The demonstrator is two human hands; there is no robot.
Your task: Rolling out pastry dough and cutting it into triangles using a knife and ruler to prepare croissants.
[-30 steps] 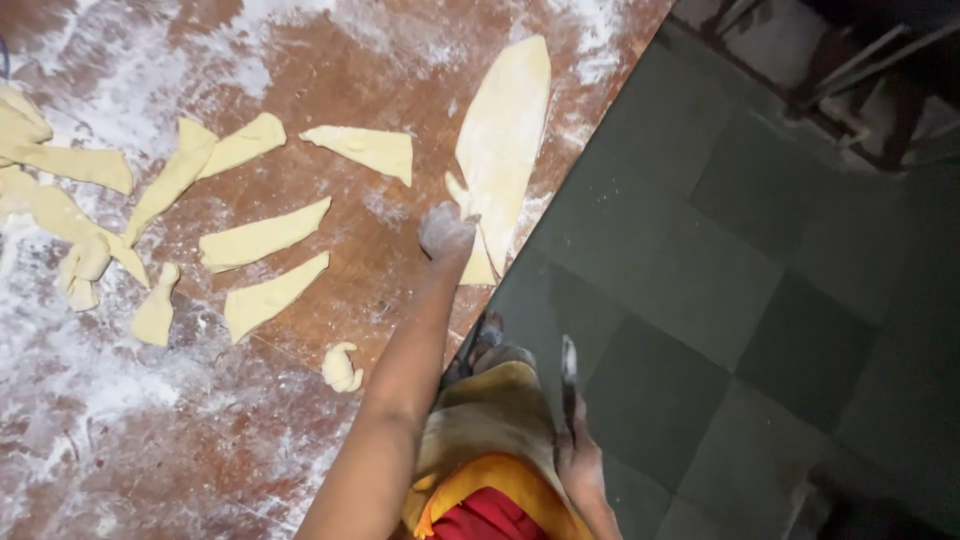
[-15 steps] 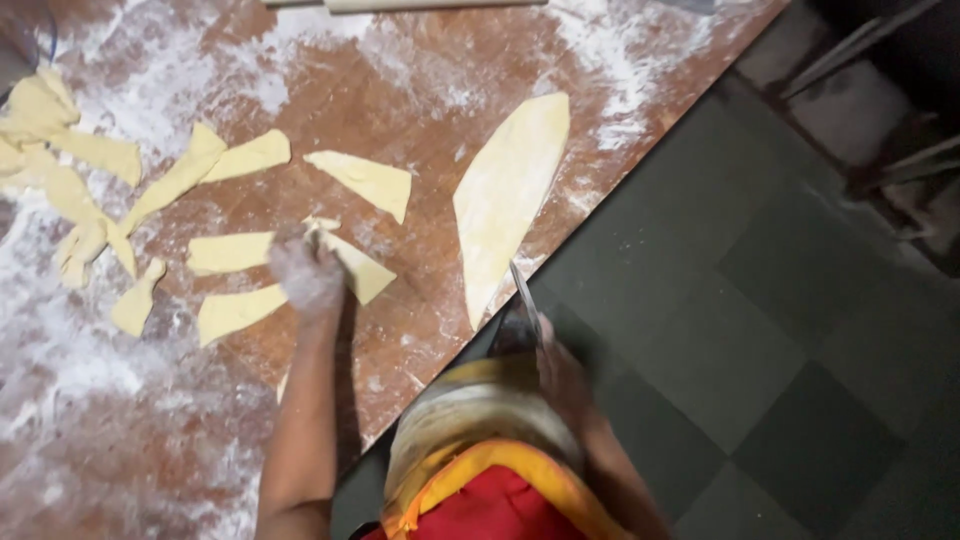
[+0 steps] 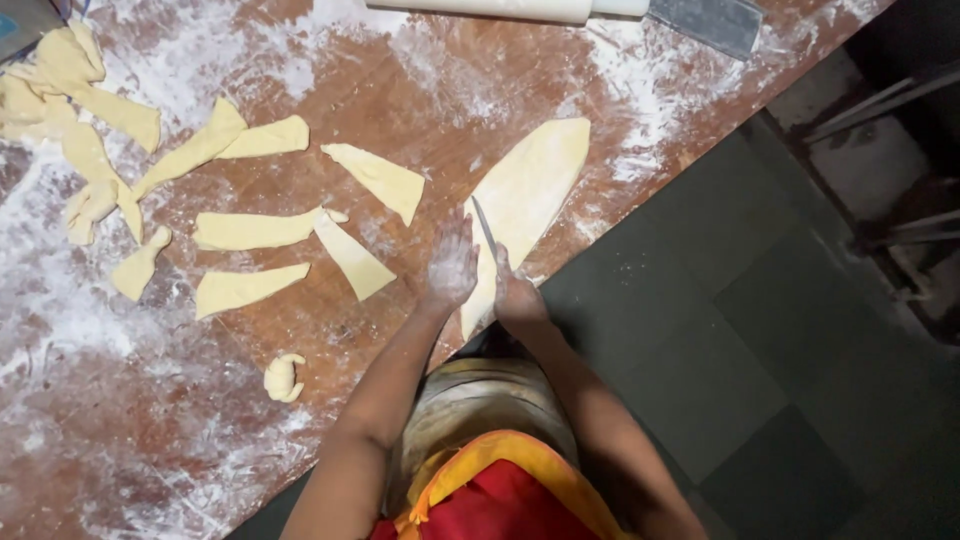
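Observation:
A long, pale sheet of dough (image 3: 532, 196) lies near the table's right edge. My right hand (image 3: 517, 296) grips a knife (image 3: 485, 227) whose blade lies across the near end of the sheet. My left hand (image 3: 452, 266), dusted with flour, rests flat with fingers spread beside the blade, at the sheet's left edge. Several cut triangular dough strips (image 3: 352, 257) lie to the left on the floured wooden table (image 3: 470, 90). A small rolled piece of dough (image 3: 283, 378) sits near the front edge.
A rolling pin (image 3: 500, 8) and a grey scraper (image 3: 712, 22) lie at the table's far edge. More dough scraps (image 3: 70, 110) pile at the far left. Dark tiled floor (image 3: 760, 380) runs along the right, with metal furniture legs (image 3: 890, 170) beyond.
My left hand moved from the cut strips back to the big sheet. My right hand brought the knife up onto the sheet's near end. A cut triangle now lies among the strips.

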